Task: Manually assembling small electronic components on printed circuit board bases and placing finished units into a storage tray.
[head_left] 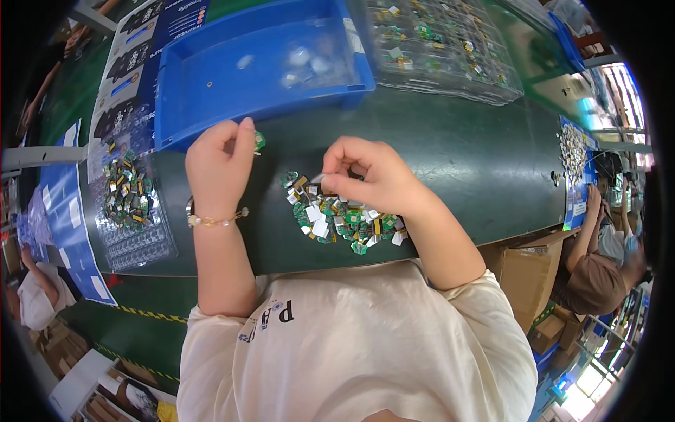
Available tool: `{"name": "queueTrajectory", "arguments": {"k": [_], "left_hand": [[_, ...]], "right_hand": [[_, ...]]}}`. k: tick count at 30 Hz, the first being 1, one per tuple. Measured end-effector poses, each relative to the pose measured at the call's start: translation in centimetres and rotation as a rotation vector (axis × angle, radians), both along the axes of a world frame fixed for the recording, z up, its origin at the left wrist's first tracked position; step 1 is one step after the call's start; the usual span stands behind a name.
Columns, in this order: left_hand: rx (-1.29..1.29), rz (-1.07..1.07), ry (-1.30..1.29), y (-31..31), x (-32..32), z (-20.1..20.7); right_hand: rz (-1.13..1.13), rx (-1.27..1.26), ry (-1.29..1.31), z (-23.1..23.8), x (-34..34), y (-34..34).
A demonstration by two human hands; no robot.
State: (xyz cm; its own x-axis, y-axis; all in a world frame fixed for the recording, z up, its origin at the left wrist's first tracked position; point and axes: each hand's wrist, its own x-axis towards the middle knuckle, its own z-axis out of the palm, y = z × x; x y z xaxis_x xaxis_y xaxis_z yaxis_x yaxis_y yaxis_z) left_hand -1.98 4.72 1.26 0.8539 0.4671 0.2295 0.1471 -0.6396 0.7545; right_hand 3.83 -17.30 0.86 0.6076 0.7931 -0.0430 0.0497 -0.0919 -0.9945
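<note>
My left hand (221, 165) is closed in a pinch in front of the blue bin, with a small green circuit board (259, 143) showing past its fingertips. Over the far side of a loose pile of circuit boards (351, 221), my right hand (371, 174) pinches a small, thin, pale piece (318, 178) between thumb and forefinger. Green boards with white, black and gold-coloured parts make up the pile, which lies on the dark green table (485, 169). The inner fingers of both hands are partly hidden.
Beyond my hands stands a blue bin (204, 98) with small pale pieces inside. A stack of transparent trays (450, 49) with boards is at the far right. To the left, another transparent tray (137, 246) holds boards. A cardboard box (524, 281) and a co-worker (598, 274) are at the right.
</note>
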Motion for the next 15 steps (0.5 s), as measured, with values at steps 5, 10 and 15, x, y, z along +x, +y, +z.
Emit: {"name": "queueTrajectory", "arguments": {"k": [5, 10, 15], "left_hand": [[-0.010, -0.058, 0.270, 2.0, -0.3, 0.5], [0.041, 0.051, 0.282, 1.6, -0.4, 1.4], [-0.343, -0.383, 0.307, 0.5, -0.4, 0.1]], "right_hand": [[-0.051, 0.125, 0.309, -0.3, 0.4, -0.2], [-0.153, 0.220, 0.329, -0.5, 0.5, -0.1], [-0.222, 0.096, 0.169, -0.4, 1.1, -0.6]]}}
